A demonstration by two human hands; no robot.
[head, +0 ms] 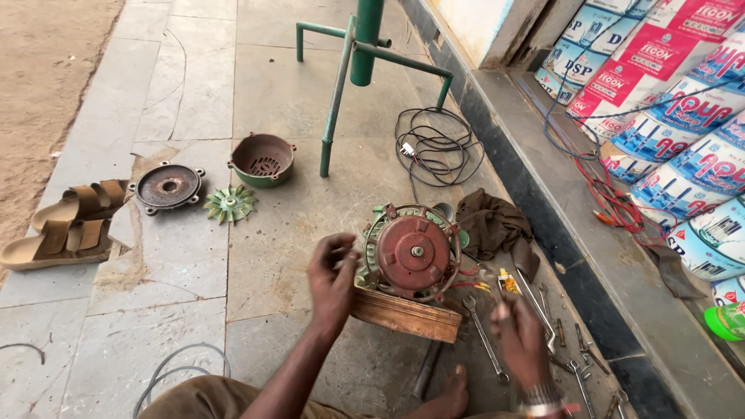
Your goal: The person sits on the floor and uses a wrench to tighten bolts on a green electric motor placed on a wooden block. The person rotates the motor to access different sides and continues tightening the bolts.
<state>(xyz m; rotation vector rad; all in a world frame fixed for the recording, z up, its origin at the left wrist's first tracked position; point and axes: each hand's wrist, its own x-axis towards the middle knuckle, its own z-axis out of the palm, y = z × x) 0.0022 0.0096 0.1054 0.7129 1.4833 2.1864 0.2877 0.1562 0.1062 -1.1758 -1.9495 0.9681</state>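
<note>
Left hand (pixel 332 281) loosely curled, grasping nothing visible, beside rusty red-and-green electric motor (pixel 410 254) on wooden block (pixel 405 314), mid stone floor (pixel 264 256). Right hand (pixel 518 335) blurred over steel spanners (pixel 483 335); grip unclear.

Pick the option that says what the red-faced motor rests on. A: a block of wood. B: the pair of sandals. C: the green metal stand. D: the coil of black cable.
A: the motor sits on a wooden block on the stone floor, while the sandals, cable coil and green stand lie apart from it.
</note>
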